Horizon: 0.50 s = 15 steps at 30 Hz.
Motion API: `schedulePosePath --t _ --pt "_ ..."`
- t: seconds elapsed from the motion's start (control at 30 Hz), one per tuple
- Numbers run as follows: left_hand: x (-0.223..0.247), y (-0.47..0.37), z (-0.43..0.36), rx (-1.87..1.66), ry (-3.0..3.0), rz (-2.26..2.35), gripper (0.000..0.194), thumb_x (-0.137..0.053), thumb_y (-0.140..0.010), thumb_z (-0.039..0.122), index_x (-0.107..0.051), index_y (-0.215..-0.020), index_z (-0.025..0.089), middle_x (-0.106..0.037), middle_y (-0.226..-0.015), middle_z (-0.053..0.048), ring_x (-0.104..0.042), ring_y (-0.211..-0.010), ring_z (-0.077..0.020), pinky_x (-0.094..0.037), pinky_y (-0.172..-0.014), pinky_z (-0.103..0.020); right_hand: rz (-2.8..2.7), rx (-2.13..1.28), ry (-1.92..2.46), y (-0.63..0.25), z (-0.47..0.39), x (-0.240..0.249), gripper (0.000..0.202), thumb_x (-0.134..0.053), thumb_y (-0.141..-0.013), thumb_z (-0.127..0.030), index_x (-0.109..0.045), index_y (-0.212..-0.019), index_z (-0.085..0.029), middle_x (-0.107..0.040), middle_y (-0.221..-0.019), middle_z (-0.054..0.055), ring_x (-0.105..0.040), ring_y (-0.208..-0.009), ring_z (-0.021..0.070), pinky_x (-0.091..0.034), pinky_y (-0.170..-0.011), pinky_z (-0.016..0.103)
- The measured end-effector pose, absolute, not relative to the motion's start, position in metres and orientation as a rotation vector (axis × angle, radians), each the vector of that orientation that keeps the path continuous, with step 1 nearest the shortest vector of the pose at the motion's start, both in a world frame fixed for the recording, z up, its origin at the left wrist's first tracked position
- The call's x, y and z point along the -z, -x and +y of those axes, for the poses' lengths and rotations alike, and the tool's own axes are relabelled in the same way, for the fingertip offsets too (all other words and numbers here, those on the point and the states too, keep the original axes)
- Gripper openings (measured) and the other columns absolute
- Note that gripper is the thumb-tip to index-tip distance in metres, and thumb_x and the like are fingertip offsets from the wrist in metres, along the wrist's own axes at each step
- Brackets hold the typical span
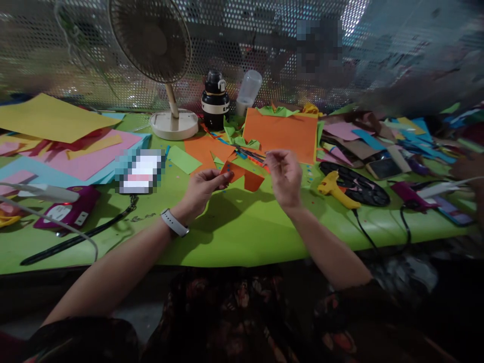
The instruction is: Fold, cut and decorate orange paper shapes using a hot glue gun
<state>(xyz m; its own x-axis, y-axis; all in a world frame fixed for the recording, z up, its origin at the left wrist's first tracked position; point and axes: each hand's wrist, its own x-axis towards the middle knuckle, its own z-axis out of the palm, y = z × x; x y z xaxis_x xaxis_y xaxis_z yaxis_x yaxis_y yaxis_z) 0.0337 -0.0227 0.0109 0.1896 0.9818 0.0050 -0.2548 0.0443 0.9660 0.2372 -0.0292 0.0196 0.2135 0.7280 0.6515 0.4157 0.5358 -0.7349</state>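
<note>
My left hand pinches a small piece of orange paper with a notch cut in its edge, held up over the green table covering. To its right, my right hand is raised with thumb and fingertips pressed together. Whatever is between those fingertips, if anything, is too small to make out. Behind the hands lie thin dark and coloured sticks or tools, partly hidden. A larger orange sheet and a light green paper piece are close by.
At the back stand a fan, a black bottle and a clear bottle. Coloured sheets and a phone are left. On the right are a yellow glue gun, a black tray and another person's hand.
</note>
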Motion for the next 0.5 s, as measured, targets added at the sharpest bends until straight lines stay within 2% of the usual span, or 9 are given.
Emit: schedulePosePath --t 0.1,0.2,0.27,0.37,0.43,0.5 --pt "-0.013 -0.032 -0.021 -1.18 -1.057 0.901 0.031 -0.088 -0.061 0.039 -0.068 -0.065 0.016 -0.067 -0.065 -0.001 -0.057 -0.06 -0.0094 -0.047 -0.063 -0.025 -1.28 -0.311 1.089 -0.247 -0.02 -0.02 0.034 -0.059 -0.089 -0.057 -0.06 -0.087 -0.023 -0.065 -0.082 0.003 -0.064 -0.078 0.0166 -0.056 -0.076 0.034" --pt "-0.014 -0.031 -0.02 -1.203 -0.99 0.897 0.032 -0.09 -0.059 0.037 -0.067 -0.065 0.016 -0.068 -0.069 -0.001 -0.058 -0.061 -0.009 -0.048 -0.064 -0.024 -1.311 -0.428 1.104 -0.249 -0.019 -0.02 0.045 -0.045 -0.095 -0.061 -0.063 -0.081 -0.023 -0.067 -0.08 0.004 -0.066 -0.08 0.0178 -0.055 -0.084 0.039" --pt "-0.014 -0.031 -0.02 -1.205 -0.943 0.881 0.032 -0.09 -0.059 0.036 -0.066 -0.067 0.016 -0.07 -0.074 -0.002 -0.059 -0.064 -0.009 -0.049 -0.066 -0.023 -1.399 -0.534 1.102 -0.247 -0.02 -0.02 0.047 -0.045 -0.094 -0.062 -0.068 -0.093 -0.021 -0.071 -0.091 0.007 -0.068 -0.09 0.0198 -0.054 -0.089 0.042" --pt "-0.014 -0.03 -0.019 -1.175 -0.909 0.87 0.03 -0.089 -0.062 0.035 -0.066 -0.069 0.017 -0.071 -0.079 -0.003 -0.061 -0.067 -0.0091 -0.05 -0.065 -0.021 -1.534 -0.652 1.103 -0.244 -0.022 -0.017 0.053 -0.069 -0.082 -0.057 -0.063 -0.121 -0.021 -0.071 -0.1 0.008 -0.067 -0.095 0.021 -0.053 -0.091 0.043" --pt "-0.014 -0.03 -0.019 -1.153 -0.89 0.871 0.03 -0.088 -0.063 0.036 -0.066 -0.07 0.017 -0.07 -0.077 -0.002 -0.061 -0.066 -0.0095 -0.05 -0.064 -0.022 -1.55 -0.69 1.105 -0.243 -0.02 -0.013 0.058 -0.075 -0.078 -0.052 -0.061 -0.124 -0.02 -0.072 -0.093 0.006 -0.067 -0.089 0.0194 -0.053 -0.09 0.043" --pt "-0.014 -0.03 -0.019 -1.13 -0.874 0.853 0.03 -0.088 -0.062 0.036 -0.067 -0.073 0.018 -0.069 -0.075 -0.001 -0.063 -0.069 -0.0108 -0.051 -0.066 -0.023 -1.508 -0.717 1.097 -0.244 -0.017 -0.009 0.054 -0.074 -0.078 -0.05 -0.063 -0.122 -0.019 -0.07 -0.086 0.004 -0.066 -0.083 0.0175 -0.054 -0.088 0.041"
